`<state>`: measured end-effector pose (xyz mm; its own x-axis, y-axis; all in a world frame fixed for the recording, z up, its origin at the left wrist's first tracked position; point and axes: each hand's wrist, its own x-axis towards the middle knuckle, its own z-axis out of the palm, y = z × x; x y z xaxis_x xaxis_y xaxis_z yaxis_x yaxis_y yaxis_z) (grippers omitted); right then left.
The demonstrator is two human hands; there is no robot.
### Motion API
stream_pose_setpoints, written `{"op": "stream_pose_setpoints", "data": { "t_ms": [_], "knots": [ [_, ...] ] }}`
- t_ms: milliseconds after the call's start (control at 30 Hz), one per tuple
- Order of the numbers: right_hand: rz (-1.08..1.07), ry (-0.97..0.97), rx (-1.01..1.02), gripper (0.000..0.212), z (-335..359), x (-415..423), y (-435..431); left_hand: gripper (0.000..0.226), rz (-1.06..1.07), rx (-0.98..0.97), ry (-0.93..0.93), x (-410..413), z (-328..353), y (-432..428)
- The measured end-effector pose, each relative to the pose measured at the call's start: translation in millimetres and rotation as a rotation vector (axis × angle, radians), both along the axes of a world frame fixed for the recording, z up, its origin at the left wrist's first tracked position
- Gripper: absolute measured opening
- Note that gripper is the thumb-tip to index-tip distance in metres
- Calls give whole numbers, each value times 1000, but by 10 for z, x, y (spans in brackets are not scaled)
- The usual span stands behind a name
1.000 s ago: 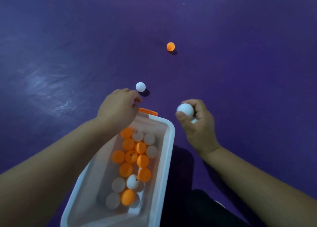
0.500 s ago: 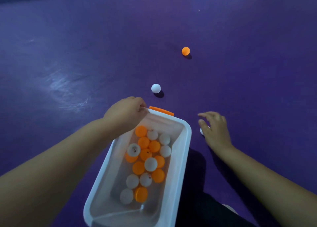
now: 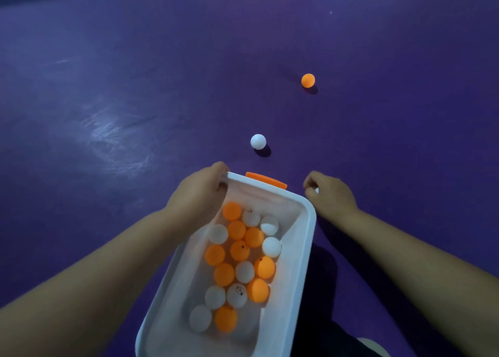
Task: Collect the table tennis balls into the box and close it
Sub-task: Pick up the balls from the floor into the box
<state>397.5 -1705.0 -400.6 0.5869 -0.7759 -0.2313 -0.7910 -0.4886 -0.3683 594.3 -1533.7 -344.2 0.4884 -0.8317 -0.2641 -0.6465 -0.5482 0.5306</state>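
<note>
An open white plastic box [image 3: 302, 248] with an orange latch [image 3: 266, 179] on its far rim sits in front of me, holding several orange and white table tennis balls [image 3: 240, 259]. My left hand [image 3: 199, 192] grips the box's far left corner. My right hand [image 3: 329, 194] is low beside the box's far right corner, its fingers curled round a small white ball [image 3: 316, 190] that is mostly hidden. A loose white ball [image 3: 258, 141] lies on the purple floor just beyond the box. A loose orange ball [image 3: 308, 80] lies farther off to the right.
The purple floor [image 3: 135, 86] stretches all around, with a shiny scuffed patch at the left. My dark trouser leg [image 3: 324, 316] lies along the box's right side. No lid is in view.
The white ball my right hand held up went into the box. The hand then dropped to the floor beside the box and curled round another white ball. The left hand kept its grip.
</note>
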Motion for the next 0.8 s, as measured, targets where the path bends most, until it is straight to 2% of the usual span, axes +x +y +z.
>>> {"op": "stream_pose_setpoints", "data": {
  "t_ms": [67,167,433,533,700,767,800],
  "knots": [
    [78,-23,-29,13,40,268,-102,12,26,-22,-7,-29,-13,-3],
    [240,-2,-69,32,35,658,-259,13,53,-32,-20,-43,-27,-15],
    [586,314,-175,65,-97,1316,-430,23,95,-11,-9,-47,-25,-36],
    [538,363,-166,62,-96,1384,-405,24,95,-15,-15,-40,-47,-31],
    [401,427,-90,31,-50,1313,-460,23,104,-19,-7,-54,-38,-17],
    [297,349,-2,29,27,1241,-428,22,91,-22,-8,-57,-35,-4],
    [220,240,47,30,85,1209,-383,21,77,-25,-12,-52,-35,-1]
  ]
}}
